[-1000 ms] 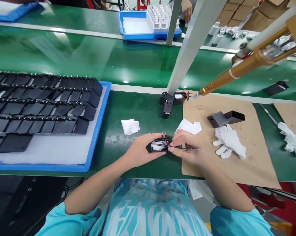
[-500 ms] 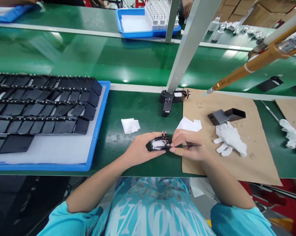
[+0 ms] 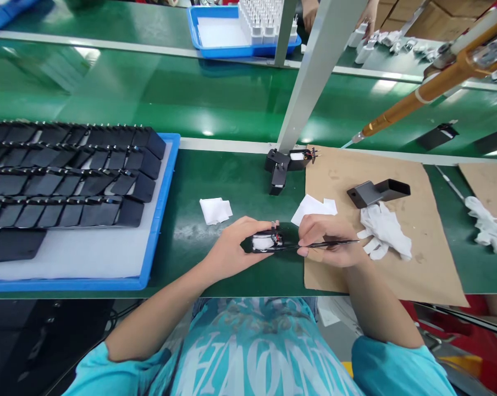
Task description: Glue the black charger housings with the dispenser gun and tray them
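My left hand [image 3: 233, 243] is closed round a small open black plastic housing [image 3: 254, 251]. Inside it are a white block [image 3: 264, 241] and fine red wiring, and metal prongs stick out at its far side. My right hand [image 3: 329, 239] pinches dark tweezers [image 3: 335, 243], whose thin tips reach left to the near edge of the housing. Whether the tips grip anything is too small to tell. Beyond my hands, more black housings [image 3: 278, 171] lie together, one showing a white block and prongs. A folded white cloth [image 3: 216, 211] lies left of them.
A blue tray [image 3: 148, 258] at left carries rows of black housings. On brown paper [image 3: 432, 264] at right are empty black shells [image 3: 378, 192] and a white glove [image 3: 386, 230]. An orange tool [image 3: 401, 113] hangs above, beside a metal post [image 3: 310, 77]. Another person's hands show across the bench.
My right hand has drawn a little to the right with the tweezers, away from the housing. My left hand still holds the housing. The view has shifted slightly.
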`<move>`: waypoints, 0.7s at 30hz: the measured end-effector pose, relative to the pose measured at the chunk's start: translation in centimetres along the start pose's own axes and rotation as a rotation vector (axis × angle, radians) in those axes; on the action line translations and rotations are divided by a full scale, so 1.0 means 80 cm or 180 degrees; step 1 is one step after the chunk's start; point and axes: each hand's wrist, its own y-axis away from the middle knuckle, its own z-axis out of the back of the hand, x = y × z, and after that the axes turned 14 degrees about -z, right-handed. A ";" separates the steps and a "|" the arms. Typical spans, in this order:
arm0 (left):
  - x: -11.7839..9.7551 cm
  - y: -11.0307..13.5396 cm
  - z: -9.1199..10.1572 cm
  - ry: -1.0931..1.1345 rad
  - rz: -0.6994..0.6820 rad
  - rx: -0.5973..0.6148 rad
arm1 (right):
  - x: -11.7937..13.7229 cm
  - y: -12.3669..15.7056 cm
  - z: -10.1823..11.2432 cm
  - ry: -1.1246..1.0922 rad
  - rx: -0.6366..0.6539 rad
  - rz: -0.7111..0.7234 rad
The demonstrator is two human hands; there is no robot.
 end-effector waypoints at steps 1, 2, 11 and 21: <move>0.000 0.000 0.000 0.0027 -0.0002 -0.0012 | 0.001 0.000 0.000 -0.0016 0.0008 0.0005; 0.000 0.000 0.000 0.0049 -0.0003 -0.0021 | 0.001 -0.001 0.000 -0.0037 0.0014 0.0008; 0.001 0.002 0.001 0.0170 0.0097 -0.0033 | 0.002 -0.003 0.000 -0.0166 0.0014 0.0046; 0.002 0.003 0.002 0.0150 0.0138 -0.0034 | 0.004 -0.004 -0.002 -0.0138 -0.0015 0.0046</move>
